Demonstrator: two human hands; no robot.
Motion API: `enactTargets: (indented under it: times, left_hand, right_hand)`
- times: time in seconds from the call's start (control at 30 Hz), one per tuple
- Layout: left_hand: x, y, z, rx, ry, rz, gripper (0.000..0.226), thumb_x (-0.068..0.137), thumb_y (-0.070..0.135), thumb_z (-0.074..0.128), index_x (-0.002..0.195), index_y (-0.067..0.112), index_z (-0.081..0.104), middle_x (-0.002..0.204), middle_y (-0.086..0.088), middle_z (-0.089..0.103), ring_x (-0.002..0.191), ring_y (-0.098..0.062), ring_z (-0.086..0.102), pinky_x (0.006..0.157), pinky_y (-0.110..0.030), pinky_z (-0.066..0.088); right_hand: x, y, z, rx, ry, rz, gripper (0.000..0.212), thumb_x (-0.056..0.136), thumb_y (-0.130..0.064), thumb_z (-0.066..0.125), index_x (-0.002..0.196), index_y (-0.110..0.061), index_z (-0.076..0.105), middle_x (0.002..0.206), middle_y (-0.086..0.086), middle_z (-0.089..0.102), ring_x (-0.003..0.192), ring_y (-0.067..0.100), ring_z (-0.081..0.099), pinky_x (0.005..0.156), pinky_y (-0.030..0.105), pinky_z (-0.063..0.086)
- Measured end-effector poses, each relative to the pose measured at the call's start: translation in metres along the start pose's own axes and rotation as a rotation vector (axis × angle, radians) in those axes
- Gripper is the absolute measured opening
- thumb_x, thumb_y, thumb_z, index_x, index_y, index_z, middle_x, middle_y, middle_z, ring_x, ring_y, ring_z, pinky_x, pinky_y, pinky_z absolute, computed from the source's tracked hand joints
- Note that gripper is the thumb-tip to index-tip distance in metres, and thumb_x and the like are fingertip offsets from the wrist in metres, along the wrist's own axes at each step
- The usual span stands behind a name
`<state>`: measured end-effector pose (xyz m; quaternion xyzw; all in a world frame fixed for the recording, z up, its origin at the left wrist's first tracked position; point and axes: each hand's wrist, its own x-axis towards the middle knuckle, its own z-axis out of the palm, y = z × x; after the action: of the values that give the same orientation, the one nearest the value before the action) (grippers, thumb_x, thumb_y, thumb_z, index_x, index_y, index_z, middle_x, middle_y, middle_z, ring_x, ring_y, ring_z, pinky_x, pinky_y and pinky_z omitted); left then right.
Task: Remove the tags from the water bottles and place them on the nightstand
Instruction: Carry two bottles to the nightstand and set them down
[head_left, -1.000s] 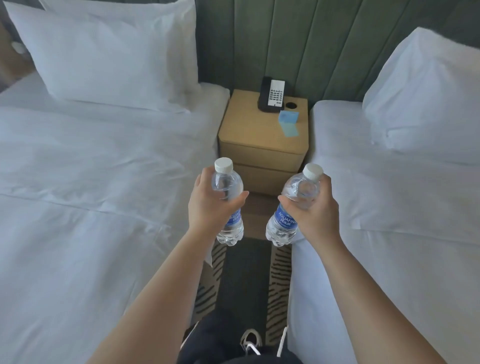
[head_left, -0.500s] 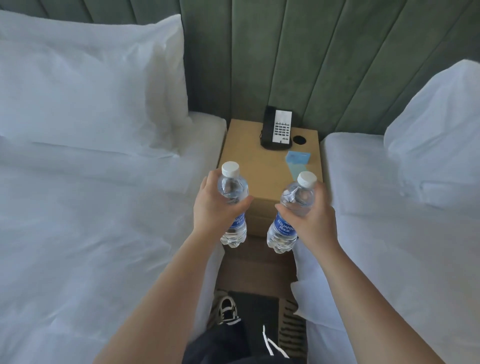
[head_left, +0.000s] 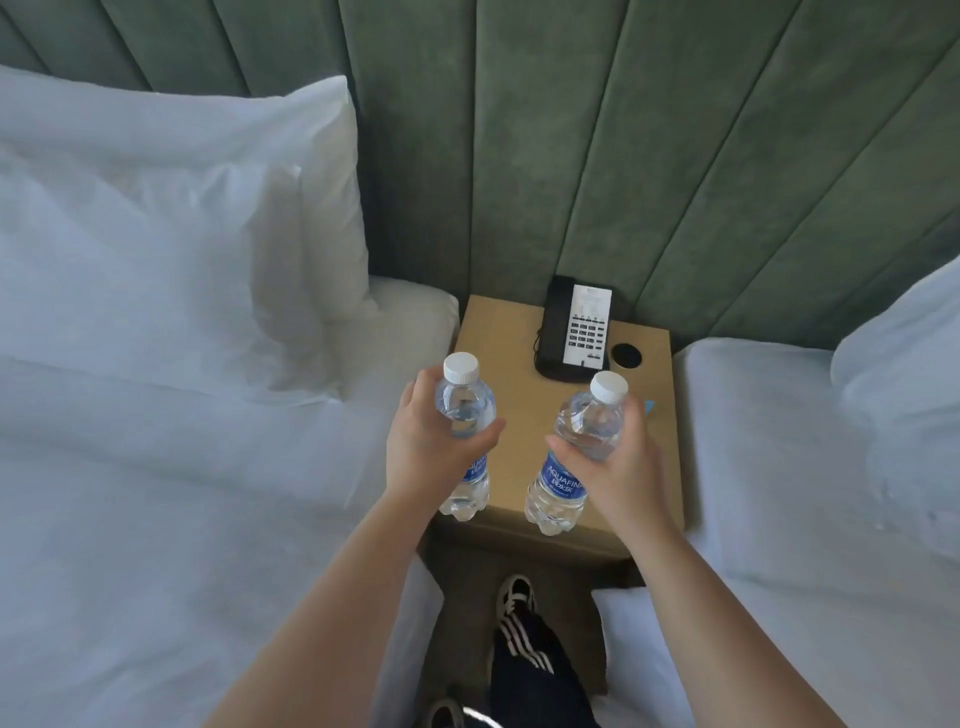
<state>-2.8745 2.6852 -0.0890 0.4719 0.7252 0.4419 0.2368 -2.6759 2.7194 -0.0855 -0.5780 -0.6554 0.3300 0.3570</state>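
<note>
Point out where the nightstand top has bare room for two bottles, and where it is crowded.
Free: the nightstand top's left strip beside the phone, and the front middle between the left bottle and right bottle. Crowded: the back right, with phone, round black disc and a blue item.

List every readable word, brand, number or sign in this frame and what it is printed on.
"AQUAFINA", white on the blue label of the right bottle, with Chinese characters beneath, too blurred to read.
Left bottle: only part of its blue label shows past the left hand; unreadable.
Telephone keypad and faceplate: too small to read.
</note>
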Motion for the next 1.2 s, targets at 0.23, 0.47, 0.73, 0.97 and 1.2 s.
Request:
enactTargets:
  times: [0.23,0.47,0.73,0.97,1.2]
  left_hand:
    - [0.095,-0.005,0.059,0.062,0.008,-0.097,0.070,0.064,0.043,0.085,0.121,0.028,0.048,0.113,0.006,0.059,0.096,-0.014,0.059,0.076,-0.031,0.053]
    - [0.193,-0.028,0.099,0.057,-0.028,-0.143,0.055,0.052,0.058,0.076,0.094,0.038,0.045,0.085,0.015,0.063,0.081,-0.004,0.062,0.064,-0.028,0.052]
    - [0.312,-0.097,0.155,0.056,-0.034,-0.060,0.061,0.064,0.041,0.084,0.099,0.053,0.037,0.085,0.025,0.059,0.082,0.015,0.057,0.058,-0.005,0.038]
    - [0.385,-0.148,0.201,0.007,-0.096,0.059,0.059,0.066,0.031,0.085,0.107,0.040,0.044,0.099,0.016,0.062,0.094,-0.002,0.061,0.076,-0.017,0.049]
    - [0.412,-0.166,0.215,-0.029,-0.216,0.144,0.063,0.066,0.027,0.088,0.115,0.031,0.048,0.101,0.014,0.064,0.095,-0.005,0.063,0.082,-0.024,0.052]
  right_hand:
    - [0.120,0.035,0.015,0.082,-0.089,0.046,0.077,0.062,-0.063,0.074,0.125,-0.034,0.040,0.112,-0.019,0.061,0.102,0.008,0.062,0.083,0.045,0.055]
    - [0.222,0.064,0.055,0.095,-0.111,0.012,0.062,0.067,-0.044,0.082,0.115,-0.040,0.042,0.101,-0.020,0.061,0.097,0.001,0.059,0.081,0.029,0.050]
    - [0.332,0.113,0.132,0.172,-0.098,-0.021,0.063,0.069,-0.046,0.080,0.116,-0.030,0.043,0.106,-0.013,0.064,0.095,-0.004,0.061,0.077,0.008,0.044]
    - [0.387,0.160,0.188,0.149,-0.071,-0.064,0.069,0.070,-0.043,0.080,0.123,-0.029,0.039,0.112,-0.009,0.061,0.102,0.002,0.060,0.087,0.027,0.051]
    - [0.406,0.187,0.208,0.122,-0.128,-0.075,0.071,0.069,-0.046,0.080,0.123,-0.032,0.036,0.115,-0.009,0.061,0.104,0.005,0.060,0.086,0.026,0.050]
